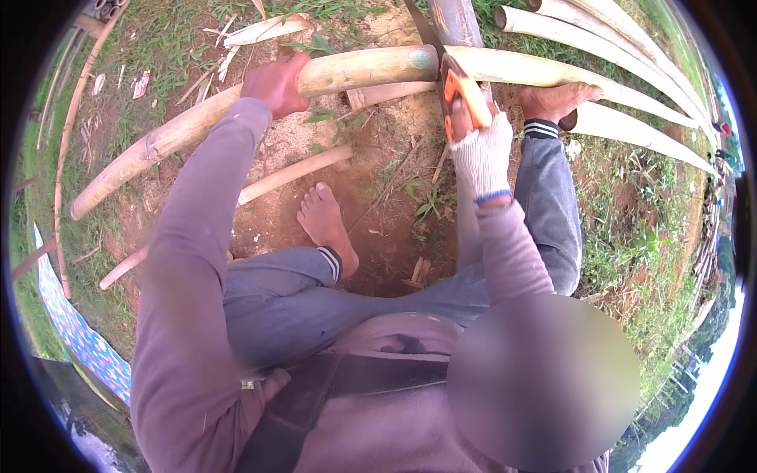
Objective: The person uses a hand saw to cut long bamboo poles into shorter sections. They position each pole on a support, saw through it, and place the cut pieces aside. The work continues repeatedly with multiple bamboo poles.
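Observation:
A long pale bamboo pole runs across in front of me. My left hand, bare, wraps around it left of the middle. In my gloved right hand is a handsaw's orange handle. The saw blade points away from me and crosses the pole at a joint. Right of the blade, the bamboo carries on; whether the two parts still hang together I cannot tell. Beneath the cut lies a thick grey post. My bare right foot presses against the bamboo on the right.
Several more bamboo poles lie at the upper right. A shorter bamboo length rests on the ground near my left foot. Split offcuts and sawdust are scattered at the top. A colourful patterned sheet lies at the far left.

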Tool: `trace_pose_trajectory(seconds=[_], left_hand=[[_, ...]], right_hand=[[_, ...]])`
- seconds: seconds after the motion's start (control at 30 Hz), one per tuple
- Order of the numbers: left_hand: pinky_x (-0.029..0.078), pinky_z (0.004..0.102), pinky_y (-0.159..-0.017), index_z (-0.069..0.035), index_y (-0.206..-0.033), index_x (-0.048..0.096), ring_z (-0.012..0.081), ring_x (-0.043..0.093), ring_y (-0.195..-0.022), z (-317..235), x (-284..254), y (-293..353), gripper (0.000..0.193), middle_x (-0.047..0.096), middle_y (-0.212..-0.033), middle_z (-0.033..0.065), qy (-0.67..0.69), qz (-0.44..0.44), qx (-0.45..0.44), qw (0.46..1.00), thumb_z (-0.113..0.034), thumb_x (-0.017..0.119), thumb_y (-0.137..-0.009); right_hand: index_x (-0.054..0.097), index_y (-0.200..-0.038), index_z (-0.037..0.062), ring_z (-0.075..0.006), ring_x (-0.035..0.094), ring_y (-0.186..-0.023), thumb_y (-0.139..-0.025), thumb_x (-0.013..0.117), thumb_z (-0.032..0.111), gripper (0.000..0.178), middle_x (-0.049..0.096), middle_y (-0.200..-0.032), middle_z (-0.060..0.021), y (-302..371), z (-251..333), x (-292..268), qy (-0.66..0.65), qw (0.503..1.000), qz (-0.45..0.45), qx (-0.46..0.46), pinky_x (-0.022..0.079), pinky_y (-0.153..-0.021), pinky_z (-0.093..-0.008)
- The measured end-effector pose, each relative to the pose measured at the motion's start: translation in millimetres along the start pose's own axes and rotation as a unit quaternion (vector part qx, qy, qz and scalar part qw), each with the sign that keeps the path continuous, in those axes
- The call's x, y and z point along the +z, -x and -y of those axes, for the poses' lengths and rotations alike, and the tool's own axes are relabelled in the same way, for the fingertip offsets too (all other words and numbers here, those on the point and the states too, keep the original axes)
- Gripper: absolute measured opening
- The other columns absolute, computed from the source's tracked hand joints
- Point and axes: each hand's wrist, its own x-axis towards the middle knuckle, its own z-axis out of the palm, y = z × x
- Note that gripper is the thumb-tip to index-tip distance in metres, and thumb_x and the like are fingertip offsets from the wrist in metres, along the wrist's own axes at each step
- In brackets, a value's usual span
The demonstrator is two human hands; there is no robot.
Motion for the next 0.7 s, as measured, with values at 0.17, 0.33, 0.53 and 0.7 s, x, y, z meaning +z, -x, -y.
trace_pose_trajectory(seconds=[0.17, 0.33, 0.53, 0.7], left_hand=[[0.058, 0.0551, -0.092, -0.019, -0.140, 0.056, 0.0417, 0.073, -0.104, 1, -13, 0, 0.074, 0.075, -0.114, 0.0153, 0.008, 0.075, -0.078, 0.994, -0.027, 0.090, -0.075], [0.058, 0.0531, -0.092, -0.018, -0.140, 0.057, 0.0409, 0.073, -0.103, -6, -11, -4, 0.073, 0.075, -0.112, 0.0148, -0.020, 0.022, -0.045, 0.999, -0.028, 0.090, -0.076], [0.057, 0.0522, -0.093, -0.019, -0.140, 0.057, 0.0400, 0.074, -0.104, 3, -4, 8, 0.074, 0.075, -0.110, 0.0156, -0.008, -0.013, -0.024, 1.000, -0.030, 0.091, -0.075], [0.058, 0.0538, -0.090, -0.020, -0.142, 0.056, 0.0412, 0.074, -0.101, 7, -4, 3, 0.076, 0.076, -0.109, 0.0160, -0.015, 0.004, -0.039, 0.999, -0.029, 0.091, -0.075]], right_hand=[[0.063, -0.120, 0.0010, -0.0162, 0.072, -0.071, -0.107, 0.069, 0.018, 0.022, 0.076, -0.097, -0.0127, 185, 14, -99, -0.176, 0.972, 0.011, 0.152, 0.056, -0.055, -0.0270], [0.065, -0.121, 0.0001, -0.0201, 0.073, -0.083, -0.106, 0.069, 0.017, 0.024, 0.074, -0.103, -0.0136, 97, -24, -31, -0.146, 0.988, -0.017, 0.034, 0.060, -0.068, -0.0342], [0.067, -0.116, -0.0005, -0.0169, 0.069, -0.085, -0.104, 0.073, 0.014, 0.020, 0.071, -0.101, -0.0069, 8, 2, 4, -0.122, 0.992, 0.012, 0.000, 0.060, -0.075, -0.0317], [0.064, -0.119, 0.0019, -0.0150, 0.070, -0.068, -0.102, 0.073, 0.016, 0.024, 0.077, -0.104, -0.0157, 202, -2, -95, -0.127, 0.986, 0.029, 0.109, 0.059, -0.061, -0.0281]])
